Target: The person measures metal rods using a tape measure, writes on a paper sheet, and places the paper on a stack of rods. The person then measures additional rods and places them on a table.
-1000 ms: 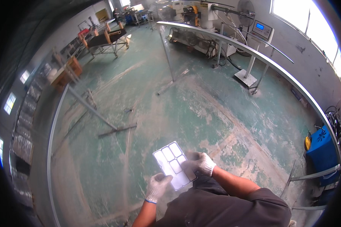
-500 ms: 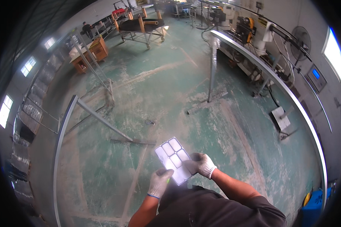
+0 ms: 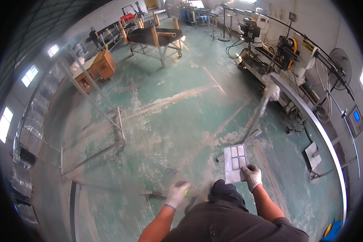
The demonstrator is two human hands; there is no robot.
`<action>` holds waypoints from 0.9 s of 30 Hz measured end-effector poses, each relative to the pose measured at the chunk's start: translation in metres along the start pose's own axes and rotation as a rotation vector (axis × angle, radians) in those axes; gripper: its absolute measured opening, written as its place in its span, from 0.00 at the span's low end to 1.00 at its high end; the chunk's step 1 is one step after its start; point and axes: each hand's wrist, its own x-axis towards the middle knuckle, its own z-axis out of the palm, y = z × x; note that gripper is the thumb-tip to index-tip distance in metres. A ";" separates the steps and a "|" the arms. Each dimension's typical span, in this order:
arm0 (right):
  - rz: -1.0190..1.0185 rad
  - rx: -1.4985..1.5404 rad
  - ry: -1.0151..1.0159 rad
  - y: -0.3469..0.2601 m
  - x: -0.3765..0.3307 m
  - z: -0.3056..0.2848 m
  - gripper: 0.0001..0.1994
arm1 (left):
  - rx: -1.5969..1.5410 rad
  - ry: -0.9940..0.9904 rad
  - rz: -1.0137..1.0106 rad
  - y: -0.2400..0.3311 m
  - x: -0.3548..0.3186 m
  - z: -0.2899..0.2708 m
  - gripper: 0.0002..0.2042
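Observation:
My right hand [image 3: 252,176], in a whitish knit glove with darker fingers, grips the lower right edge of a white panel [image 3: 229,162]. The panel is flat and rectangular, with dark-outlined rounded cells over most of its face; its exact kind does not show. It hangs upright above the floor, just past my dark-clad knee. Off to the left, apart from the panel, my gloved left hand [image 3: 177,195] has its fingers curled in. A bright green bit [image 3: 186,192] shows at those fingers, too small to name.
Metal frames stand on both sides: a grey bar [image 3: 75,209] at lower left and a long curved-looking rail [image 3: 322,131] at right. Beyond are a wooden desk [image 3: 105,64], a wheeled cart [image 3: 159,38], machinery [image 3: 286,52], a fan [image 3: 340,66] and a distant person [image 3: 94,36].
My left hand has let go of the panel. The panel has moved right in my right hand and turned more upright. The view has shifted, with the left bar lower and the knee showing.

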 end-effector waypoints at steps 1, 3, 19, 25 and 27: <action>0.035 0.008 0.013 0.001 0.027 0.014 0.16 | 0.017 0.076 -0.021 0.007 0.030 -0.010 0.08; 0.086 0.031 0.047 0.009 0.096 0.049 0.17 | -0.088 0.116 -0.106 0.023 0.093 -0.031 0.08; -0.272 -0.250 -0.448 -0.329 0.522 0.496 0.19 | -0.350 0.474 -0.289 0.190 0.496 -0.148 0.08; -0.164 -0.223 -0.363 -0.361 0.686 0.631 0.23 | 0.013 0.372 -0.073 0.175 0.700 -0.242 0.07; -0.132 -0.201 -0.217 -0.347 0.745 0.659 0.22 | -0.069 0.367 -0.008 0.210 0.781 -0.276 0.06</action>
